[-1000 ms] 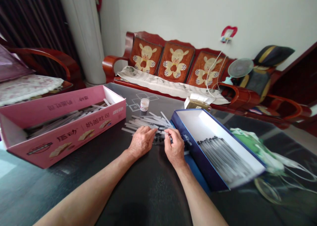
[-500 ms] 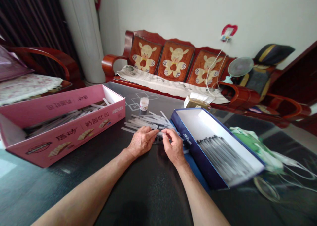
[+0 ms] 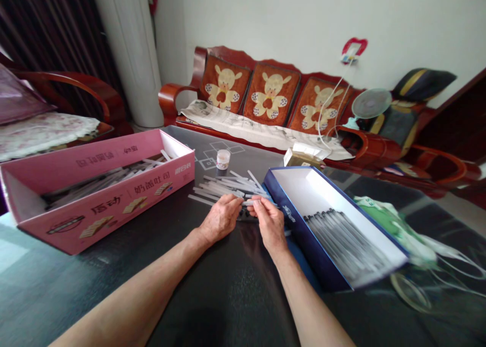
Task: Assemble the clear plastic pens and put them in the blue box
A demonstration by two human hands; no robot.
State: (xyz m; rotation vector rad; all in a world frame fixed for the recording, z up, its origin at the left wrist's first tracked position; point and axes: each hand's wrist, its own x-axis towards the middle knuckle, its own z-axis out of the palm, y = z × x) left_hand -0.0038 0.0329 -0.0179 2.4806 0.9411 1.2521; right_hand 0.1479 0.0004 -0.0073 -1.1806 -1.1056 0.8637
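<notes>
My left hand (image 3: 219, 218) and my right hand (image 3: 270, 223) meet over a loose pile of thin clear tubes (image 3: 224, 187) on the dark table (image 3: 212, 296). Both pinch one clear tube (image 3: 247, 202) between their fingertips, held level just above small dark pieces (image 3: 245, 214) on the table. To the right lies an open blue box (image 3: 281, 207) with a white inside, holding a row of clear tubes with dark tips (image 3: 341, 238). At the left stands a long pink box (image 3: 125, 197) with several more tubes in it.
A small white jar (image 3: 222, 159) stands behind the pile. A tan packet (image 3: 301, 157) lies past the blue box. Green and clear bags (image 3: 395, 228) sit at the right. A red wooden sofa (image 3: 266, 93) and a small fan (image 3: 370, 104) stand behind the table.
Both hands lifted slightly off the pile and now hold one tube between their fingertips. The view shifted a little.
</notes>
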